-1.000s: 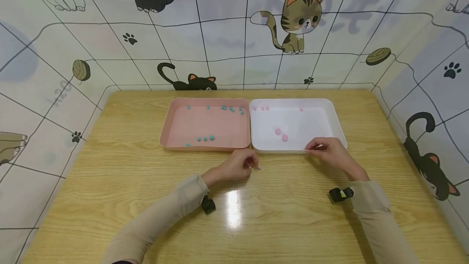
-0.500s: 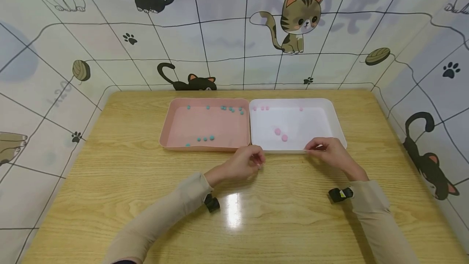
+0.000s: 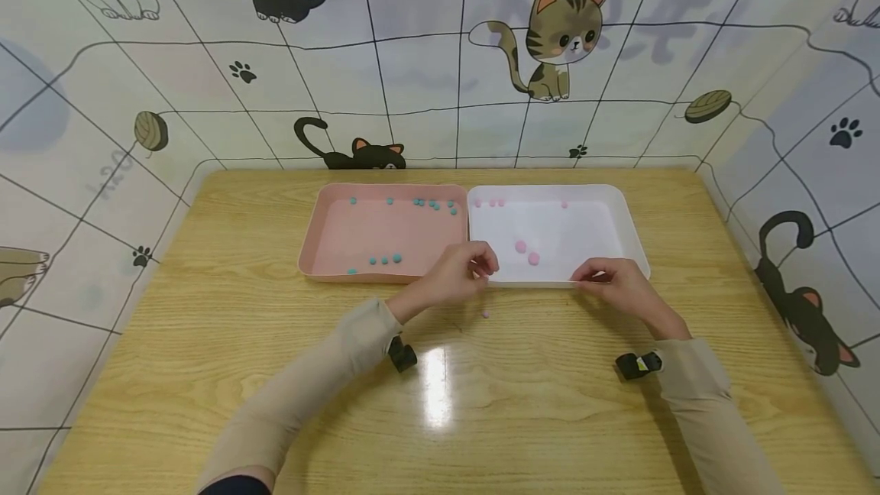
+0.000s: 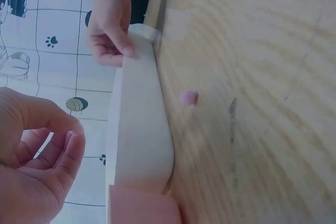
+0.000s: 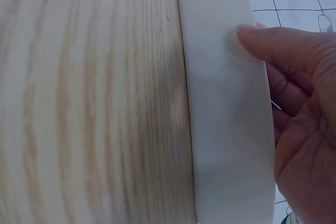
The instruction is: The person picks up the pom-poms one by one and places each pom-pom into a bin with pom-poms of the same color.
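Note:
My left hand (image 3: 459, 273) hovers over the near edges where the two trays meet. In the left wrist view its fingers (image 4: 55, 124) are curled, thumb and index tips together, with nothing visible between them. A small pink ball (image 3: 485, 314) lies on the table just in front of the trays, apart from this hand. My right hand (image 3: 615, 286) pinches the near rim of the white tray (image 3: 584, 239), thumb (image 5: 257, 40) on the outer wall and fingers behind it. Inside that tray are two larger pink pieces (image 3: 527, 253) and several small pink balls (image 3: 497, 203).
The pink tray (image 3: 357, 231) stands against the white one at the left. Several teal balls (image 3: 426, 203) line its far side, and more teal balls (image 3: 385, 260) lie near its front. Cat-printed cloth walls (image 3: 440, 67) surround the wooden table (image 3: 522, 403) at the back and sides.
My left hand has risen from the table beside the pink ball and moved forward over the trays' near edges. The ball stays on the table. The right hand keeps its place on the rim.

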Available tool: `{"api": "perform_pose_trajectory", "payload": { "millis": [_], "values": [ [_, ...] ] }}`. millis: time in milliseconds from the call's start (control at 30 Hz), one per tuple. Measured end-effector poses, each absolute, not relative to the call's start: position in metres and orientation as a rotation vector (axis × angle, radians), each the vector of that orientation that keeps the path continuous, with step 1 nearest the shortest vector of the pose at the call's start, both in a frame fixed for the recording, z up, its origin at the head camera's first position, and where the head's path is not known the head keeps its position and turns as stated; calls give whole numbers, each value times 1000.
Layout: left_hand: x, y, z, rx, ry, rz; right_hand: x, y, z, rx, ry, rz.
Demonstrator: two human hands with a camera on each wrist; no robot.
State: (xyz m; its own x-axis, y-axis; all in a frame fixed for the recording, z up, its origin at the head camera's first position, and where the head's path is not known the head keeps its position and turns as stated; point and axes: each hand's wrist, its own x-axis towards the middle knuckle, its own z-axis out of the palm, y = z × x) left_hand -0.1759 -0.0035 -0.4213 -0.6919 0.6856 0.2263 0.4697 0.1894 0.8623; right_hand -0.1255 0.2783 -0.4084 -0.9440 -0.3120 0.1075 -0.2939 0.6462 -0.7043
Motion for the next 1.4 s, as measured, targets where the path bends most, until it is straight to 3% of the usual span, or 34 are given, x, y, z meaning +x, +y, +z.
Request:
{"api": "perform_pose_trajectory", "payload": {
  "millis": [633,1000,1400],
  "values": [
    [-191,5,-423,999,2276,1561,-126,276,-407,-524,2826,-1208],
    [-194,11,-420,995,2273,1553,-139,295,-443,-504,2806,-1245],
    [-198,24,-416,997,2246,1546,-138,298,-443,-473,2799,-1265]
  ]
}}
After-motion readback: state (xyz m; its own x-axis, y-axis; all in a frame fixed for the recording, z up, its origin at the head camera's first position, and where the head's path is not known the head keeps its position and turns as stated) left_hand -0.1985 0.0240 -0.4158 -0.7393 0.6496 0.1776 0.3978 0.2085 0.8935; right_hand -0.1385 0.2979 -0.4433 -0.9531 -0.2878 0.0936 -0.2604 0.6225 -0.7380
